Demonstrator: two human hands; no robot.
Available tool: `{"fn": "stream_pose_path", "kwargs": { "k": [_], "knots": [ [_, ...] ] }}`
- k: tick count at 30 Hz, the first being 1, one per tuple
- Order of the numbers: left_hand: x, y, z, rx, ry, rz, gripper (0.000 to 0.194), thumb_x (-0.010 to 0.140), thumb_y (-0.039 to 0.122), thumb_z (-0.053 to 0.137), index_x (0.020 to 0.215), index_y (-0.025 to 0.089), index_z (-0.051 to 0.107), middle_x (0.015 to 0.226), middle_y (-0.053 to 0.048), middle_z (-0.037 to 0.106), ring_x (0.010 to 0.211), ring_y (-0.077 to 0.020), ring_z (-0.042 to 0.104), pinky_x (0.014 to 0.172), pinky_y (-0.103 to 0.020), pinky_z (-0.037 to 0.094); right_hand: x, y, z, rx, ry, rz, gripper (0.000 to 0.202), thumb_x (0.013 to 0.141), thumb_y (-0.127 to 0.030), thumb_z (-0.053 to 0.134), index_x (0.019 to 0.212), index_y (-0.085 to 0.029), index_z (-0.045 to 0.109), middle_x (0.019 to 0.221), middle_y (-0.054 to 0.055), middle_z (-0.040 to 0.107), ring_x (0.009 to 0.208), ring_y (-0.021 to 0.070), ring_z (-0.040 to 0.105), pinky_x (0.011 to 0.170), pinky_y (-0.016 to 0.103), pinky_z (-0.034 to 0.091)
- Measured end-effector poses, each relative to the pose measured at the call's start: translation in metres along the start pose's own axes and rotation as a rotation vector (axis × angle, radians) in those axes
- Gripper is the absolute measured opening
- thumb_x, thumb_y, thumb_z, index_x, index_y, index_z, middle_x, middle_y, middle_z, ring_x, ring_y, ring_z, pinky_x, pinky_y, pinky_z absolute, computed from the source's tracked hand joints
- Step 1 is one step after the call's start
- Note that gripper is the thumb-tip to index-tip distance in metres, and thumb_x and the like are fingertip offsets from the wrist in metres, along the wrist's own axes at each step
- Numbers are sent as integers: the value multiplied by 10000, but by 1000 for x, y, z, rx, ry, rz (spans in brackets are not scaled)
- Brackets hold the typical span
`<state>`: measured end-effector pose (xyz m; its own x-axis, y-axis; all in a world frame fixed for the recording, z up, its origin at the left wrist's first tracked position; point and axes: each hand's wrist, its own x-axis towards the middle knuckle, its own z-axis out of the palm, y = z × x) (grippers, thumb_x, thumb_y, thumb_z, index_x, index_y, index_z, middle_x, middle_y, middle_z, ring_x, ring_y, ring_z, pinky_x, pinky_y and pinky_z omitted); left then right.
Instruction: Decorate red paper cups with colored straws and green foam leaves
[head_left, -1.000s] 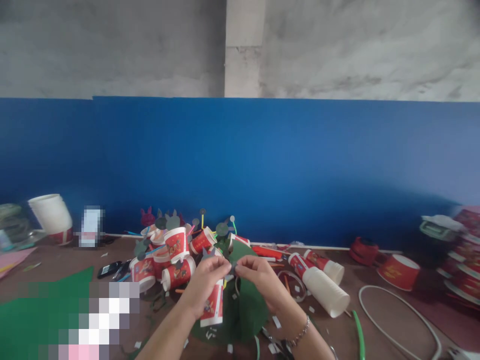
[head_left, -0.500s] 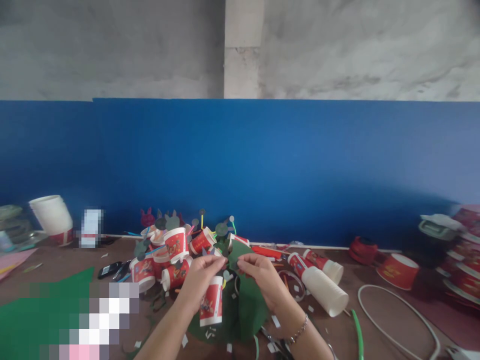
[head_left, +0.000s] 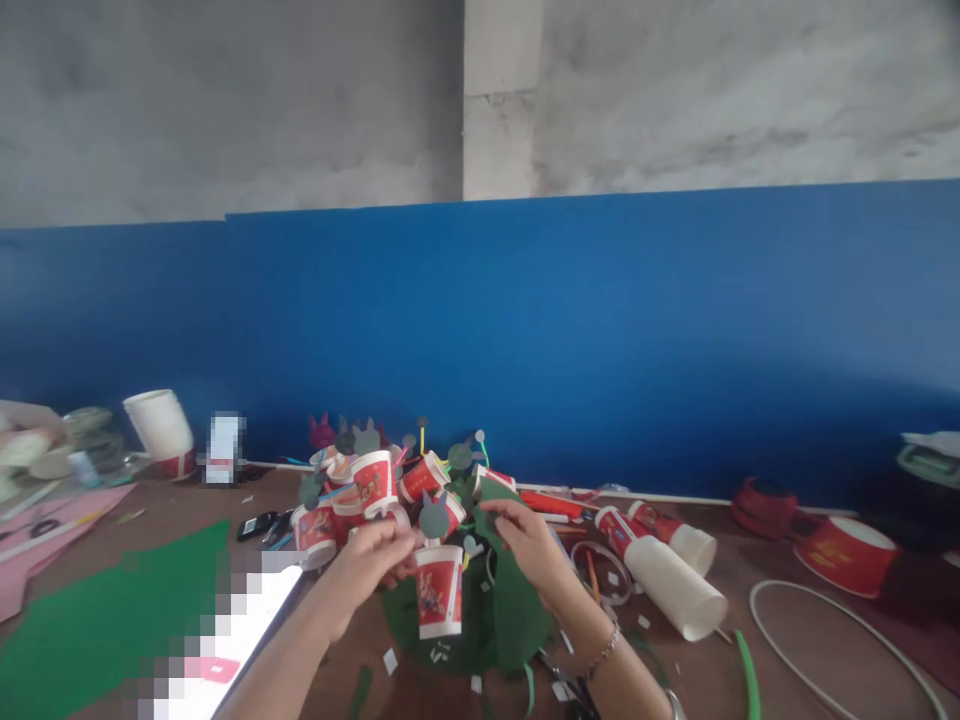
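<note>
A red-and-white paper cup [head_left: 439, 592] stands upright in front of me, with a grey rabbit-head cutout [head_left: 434, 517] above its rim. Just left of the rim is my left hand [head_left: 375, 555], fingers bent and tips together; whatever they may hold is too small to make out. My right hand [head_left: 529, 540] hovers to the right of the cup, its fingers stretched and apart, nothing visible in them. Dark green sheet material [head_left: 517, 605] lies under and beside that hand. White paper scraps [head_left: 439, 653] are scattered in front of the cup.
Behind my hands is a pile of decorated cups [head_left: 373, 483]. Stacked cups [head_left: 675, 587] lie at right, near a white hoop [head_left: 825, 690] and a green strip [head_left: 746, 670]. Scissors [head_left: 574, 693] lie by my right forearm. At left are a green sheet [head_left: 97, 620] and a phone [head_left: 255, 625].
My hands have moved apart: the left has dropped to the left of the cup, and the right has loosened its pinch. The rabbit head now shows above the cup. The view has turned slightly left.
</note>
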<state>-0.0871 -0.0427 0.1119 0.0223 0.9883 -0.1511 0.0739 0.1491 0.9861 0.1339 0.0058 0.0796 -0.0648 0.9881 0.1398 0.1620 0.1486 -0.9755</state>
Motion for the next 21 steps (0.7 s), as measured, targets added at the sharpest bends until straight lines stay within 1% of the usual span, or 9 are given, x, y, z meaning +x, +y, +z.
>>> {"fn": "stream_pose_path", "kwargs": {
  "k": [2, 3, 6, 8, 11, 14, 17, 19, 21],
  "knots": [
    [-9, -29, 1, -173, 37, -156, 187, 658, 298, 735, 731, 147, 652, 606, 11, 633, 532, -106, 557, 480, -184, 377, 2, 6, 4, -9, -11, -13, 358, 730, -258, 497, 1028, -175, 677, 734, 15, 614, 678, 164, 533, 646, 284, 426],
    [-12, -44, 3, -286, 111, -235, 187, 660, 280, 740, 756, 156, 638, 582, 27, 612, 485, -97, 543, 446, -180, 361, 2, 9, 7, -8, -18, -27, 370, 722, -253, 512, 1048, -171, 668, 776, 26, 629, 724, 176, 551, 676, 292, 438],
    [-11, -77, 10, -575, 371, -310, 143, 689, 141, 716, 758, 147, 590, 611, 2, 632, 471, -100, 576, 473, -195, 435, 0, 18, 20, -6, -71, -73, 361, 710, -236, 541, 1044, -166, 657, 844, 44, 653, 805, 198, 582, 736, 307, 456],
    [-5, -86, 15, -684, 428, -236, 129, 710, 85, 686, 785, 143, 598, 650, -2, 641, 504, -93, 599, 508, -189, 467, -3, 24, 29, 3, -119, -108, 324, 737, -241, 533, 1031, -170, 651, 868, 47, 660, 816, 200, 591, 754, 312, 461],
    [5, -86, 23, -760, 471, -120, 110, 729, 129, 683, 825, 154, 634, 697, 7, 647, 546, -82, 608, 521, -169, 470, -8, 34, 40, 53, -157, -158, 288, 786, -257, 521, 1043, -175, 619, 928, 57, 659, 853, 202, 593, 785, 317, 462],
    [10, -83, 31, -770, 443, -21, 172, 703, 238, 726, 840, 151, 669, 744, -14, 673, 604, -93, 611, 563, -174, 472, -9, 41, 44, 83, -184, -182, 262, 798, -224, 504, 1041, -176, 587, 957, 52, 641, 889, 195, 581, 820, 315, 449],
    [12, -77, 38, -748, 313, 71, 336, 653, 368, 767, 898, 152, 687, 763, -26, 678, 664, -116, 599, 631, -207, 471, -9, 41, 41, 86, -184, -172, 257, 788, -185, 480, 1030, -177, 564, 940, 36, 616, 881, 179, 569, 821, 305, 441],
    [12, -71, 41, -642, 221, 123, 438, 648, 457, 753, 955, 151, 691, 734, -20, 661, 650, -125, 566, 636, -229, 455, -8, 36, 37, 94, -179, -173, 256, 776, -175, 480, 1020, -182, 557, 908, 23, 604, 854, 170, 564, 805, 298, 441],
    [13, -64, 43, -439, 139, 173, 488, 665, 525, 714, 960, 135, 704, 658, -3, 621, 595, -125, 511, 588, -231, 415, -9, 28, 33, 82, -169, -188, 250, 755, -166, 497, 997, -186, 556, 849, 5, 592, 801, 161, 557, 766, 287, 444]
  ]
}}
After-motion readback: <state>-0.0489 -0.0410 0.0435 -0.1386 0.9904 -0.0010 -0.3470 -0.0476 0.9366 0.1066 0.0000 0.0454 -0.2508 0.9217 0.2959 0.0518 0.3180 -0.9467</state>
